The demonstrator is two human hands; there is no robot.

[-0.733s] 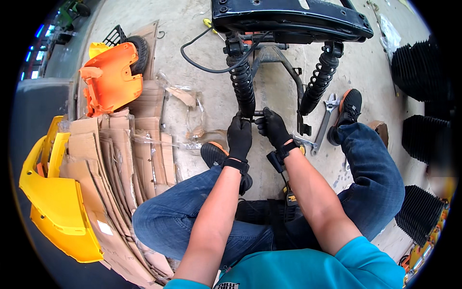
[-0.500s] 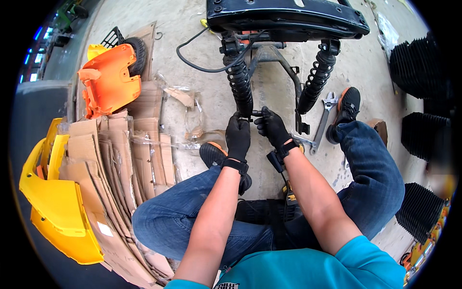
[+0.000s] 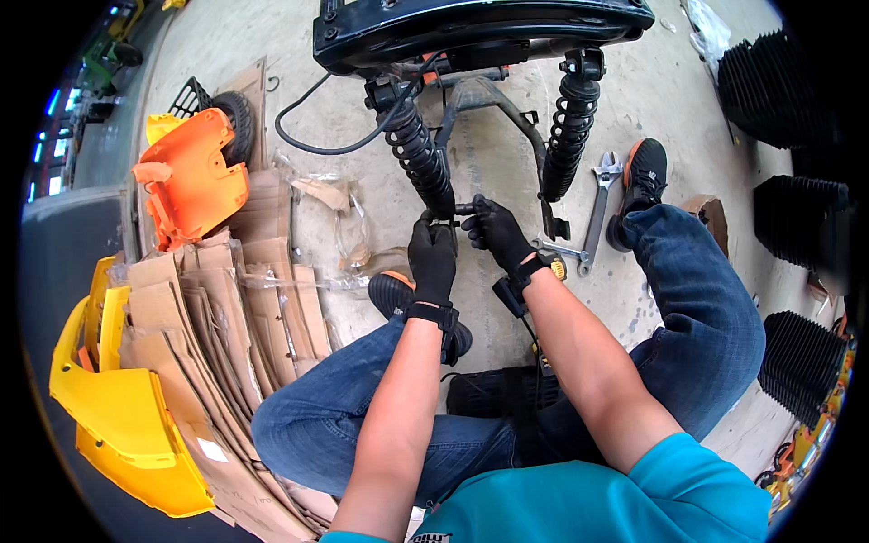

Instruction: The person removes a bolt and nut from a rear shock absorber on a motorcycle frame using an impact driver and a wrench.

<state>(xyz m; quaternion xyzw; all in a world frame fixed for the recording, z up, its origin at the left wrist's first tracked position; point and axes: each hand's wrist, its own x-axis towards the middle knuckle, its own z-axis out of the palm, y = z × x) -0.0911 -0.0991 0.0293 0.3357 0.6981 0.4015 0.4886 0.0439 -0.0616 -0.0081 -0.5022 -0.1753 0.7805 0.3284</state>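
A black vehicle frame (image 3: 489, 41) stands in front of me, with a coil-spring shock absorber hanging from each side. My left hand (image 3: 433, 262), in a black glove, is closed around the lower end of the left shock absorber (image 3: 418, 154). Just right of it, my gloved right hand (image 3: 498, 233) pinches a short dark rod (image 3: 465, 209), perhaps a bolt, pointing sideways at that lower end. My fingers hide where rod and shock absorber meet. The right shock absorber (image 3: 569, 136) hangs apart from both hands, near a bent dark tube (image 3: 507, 107).
An adjustable wrench (image 3: 597, 213) and a smaller wrench (image 3: 561, 249) lie by my right foot. Flattened cardboard (image 3: 195, 317), yellow panels (image 3: 122, 407) and an orange panel (image 3: 199, 172) lie at left. Black ribbed parts (image 3: 797, 213) line the right side. A black cable (image 3: 312, 145) loops off the frame.
The whole view has shifted, so the frame and shock absorbers appear farther left. Both hands keep their places at the left shock absorber's lower end, the right still pinching the rod.
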